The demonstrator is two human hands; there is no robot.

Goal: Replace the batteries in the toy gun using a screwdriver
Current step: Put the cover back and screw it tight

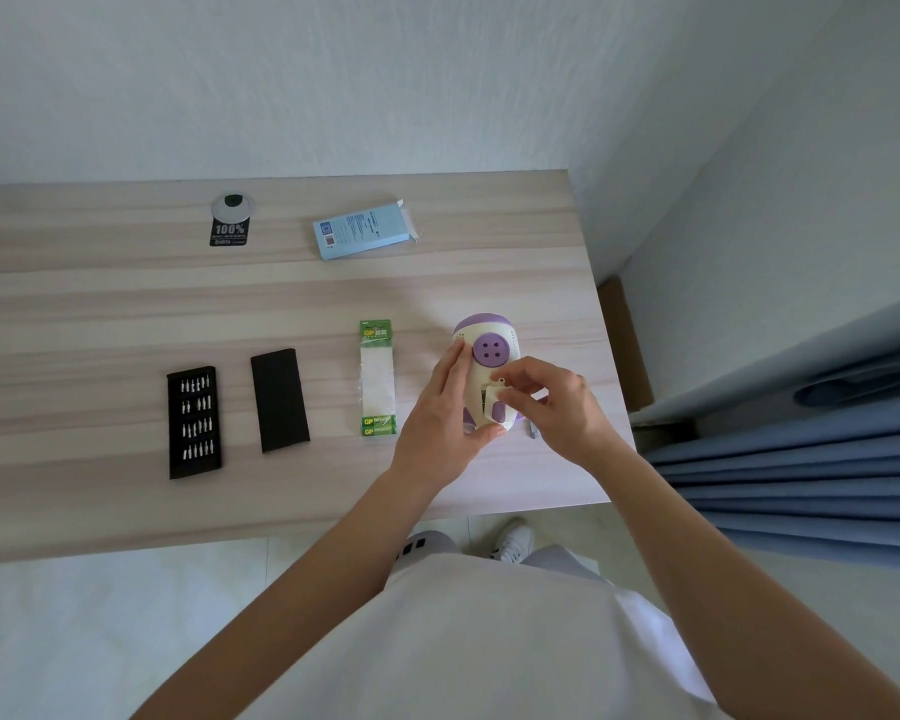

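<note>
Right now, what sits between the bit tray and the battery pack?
One thing: the black lid, flat on the table, touching neither the bit tray nor the battery pack. The head view shows it.

i see a pale wood-grain table (pixel 100 314) set against a white textured wall (pixel 333 70). right of it hangs a blue pleated curtain (pixel 801 491); pale glossy floor (pixel 74 641) lies below. the light is soft and even.
</note>
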